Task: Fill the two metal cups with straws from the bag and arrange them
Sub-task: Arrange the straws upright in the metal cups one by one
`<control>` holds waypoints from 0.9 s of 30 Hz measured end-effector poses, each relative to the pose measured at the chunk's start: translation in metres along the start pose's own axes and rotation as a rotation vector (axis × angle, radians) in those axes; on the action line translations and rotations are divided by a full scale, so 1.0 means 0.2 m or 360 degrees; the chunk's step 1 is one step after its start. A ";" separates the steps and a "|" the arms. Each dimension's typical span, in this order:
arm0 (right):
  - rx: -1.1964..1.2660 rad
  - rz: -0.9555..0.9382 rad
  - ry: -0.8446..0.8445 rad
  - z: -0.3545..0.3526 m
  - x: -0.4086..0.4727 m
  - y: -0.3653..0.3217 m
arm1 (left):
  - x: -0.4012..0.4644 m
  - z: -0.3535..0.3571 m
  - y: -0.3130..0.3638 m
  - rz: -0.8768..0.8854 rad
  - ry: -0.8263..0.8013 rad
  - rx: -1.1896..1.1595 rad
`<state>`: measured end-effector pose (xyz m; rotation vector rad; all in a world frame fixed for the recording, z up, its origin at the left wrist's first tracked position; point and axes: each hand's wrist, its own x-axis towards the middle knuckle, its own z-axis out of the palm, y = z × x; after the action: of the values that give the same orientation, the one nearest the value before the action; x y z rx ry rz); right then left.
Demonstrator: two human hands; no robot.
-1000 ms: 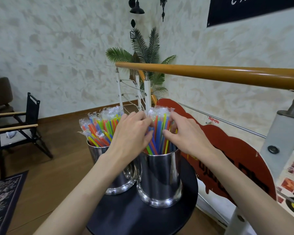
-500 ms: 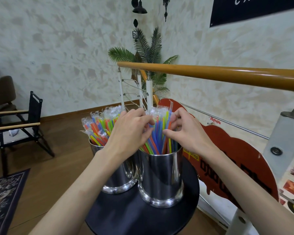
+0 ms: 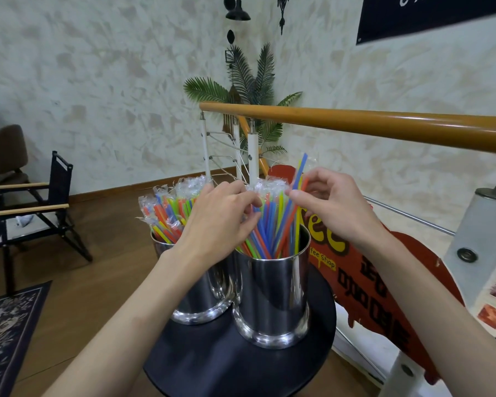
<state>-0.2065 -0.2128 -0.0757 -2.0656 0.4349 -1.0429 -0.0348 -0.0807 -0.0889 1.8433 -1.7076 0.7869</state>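
I'm pinching raised straws with my right hand over the right cup. Left hand is curling into the bundle, probably gripping some.

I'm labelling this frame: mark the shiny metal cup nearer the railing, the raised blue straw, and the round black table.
Shiny metal cup [image 3: 272, 293]: head view, front wall.
Raised blue straw [image 3: 300, 166]: head view, upper shaft.
Round black table [image 3: 226, 365]: head view, bare top.

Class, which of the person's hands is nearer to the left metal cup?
Left. The left hand hangs right above the left metal cup, reaching toward the straws of the right metal cup. The right hand is beyond that cup, pinching raised straws.
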 end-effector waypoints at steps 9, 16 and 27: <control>0.0042 0.0015 -0.0122 0.04 0.02 0.05 | 0.00 -0.01 -0.01 -0.0010 -0.0256 0.0000; -0.0185 -0.0111 -0.0284 0.10 0.03 0.06 | 0.01 -0.03 -0.04 -0.0066 -0.0174 -0.0225; -0.0488 0.0007 -0.0663 0.12 0.00 0.10 | 0.02 -0.06 -0.03 -0.0055 -0.0166 -0.0248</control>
<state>-0.1870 -0.2149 -0.0999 -2.4759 0.4009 -0.5406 -0.0286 -0.0748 -0.0783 1.8295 -1.7438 0.5359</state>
